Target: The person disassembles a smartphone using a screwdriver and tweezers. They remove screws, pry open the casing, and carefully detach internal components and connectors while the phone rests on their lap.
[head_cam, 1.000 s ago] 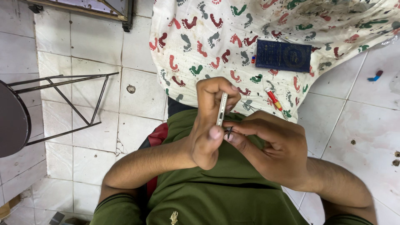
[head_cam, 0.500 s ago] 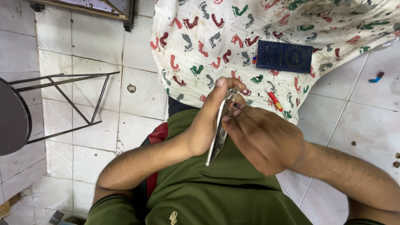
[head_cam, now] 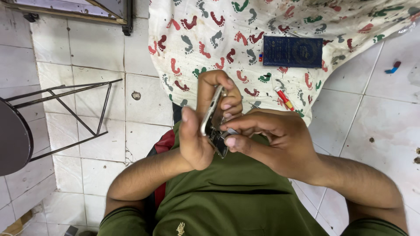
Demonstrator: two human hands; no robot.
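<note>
We see the left hand (head_cam: 205, 126) now gripping the phone (head_cam: 213, 118) edge-on (before more upright), while the right hand (head_cam: 271, 140) has moved onto its dark lower part, pinching it.

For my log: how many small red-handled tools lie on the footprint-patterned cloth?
1: a small red-and-yellow-handled tool on the white footprint-patterned cloth, below the dark blue booklet. Others may be hidden behind the hands.

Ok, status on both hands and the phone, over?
Left hand grips the phone edge-on. Right hand pinches its lower end. Red screwdriver and blue booklet lie on the cloth, clear of hands.
</note>
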